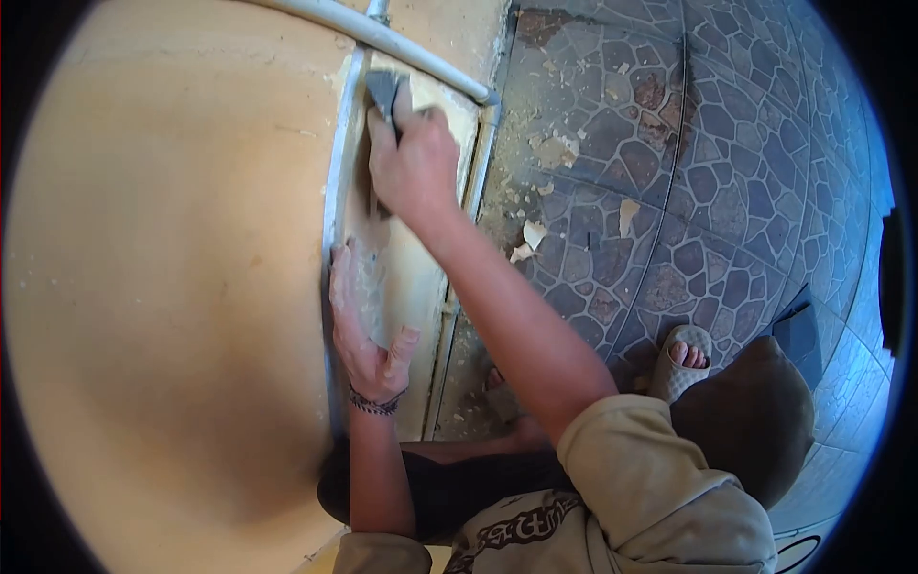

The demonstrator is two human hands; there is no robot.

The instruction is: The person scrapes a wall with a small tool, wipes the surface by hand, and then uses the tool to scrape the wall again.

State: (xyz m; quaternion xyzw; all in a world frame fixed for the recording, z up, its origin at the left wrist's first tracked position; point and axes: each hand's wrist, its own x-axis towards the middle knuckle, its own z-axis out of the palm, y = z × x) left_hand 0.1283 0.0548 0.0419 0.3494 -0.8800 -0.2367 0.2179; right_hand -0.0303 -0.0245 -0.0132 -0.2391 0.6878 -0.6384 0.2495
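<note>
A scraper [382, 91] with a grey blade is gripped in my right hand [416, 167], fingers wrapped round its handle. The blade lies against the upper part of a narrow, pale yellow wall strip [411, 277], whose surface is patchy. Lower on the same strip, my left hand [363, 330] is open, with its fingers stretched along the strip's left edge and its thumb held apart. Pale dust coats these fingers, and a dark bracelet circles the wrist.
A pipe [411, 48] crosses the strip's top, and a thinner pipe [486, 143] runs down its right side. Paint flakes [534, 234] litter the stone-patterned floor [736, 143]. A broad orange wall [182, 239] stands left. My sandalled foot [687, 359] is at right.
</note>
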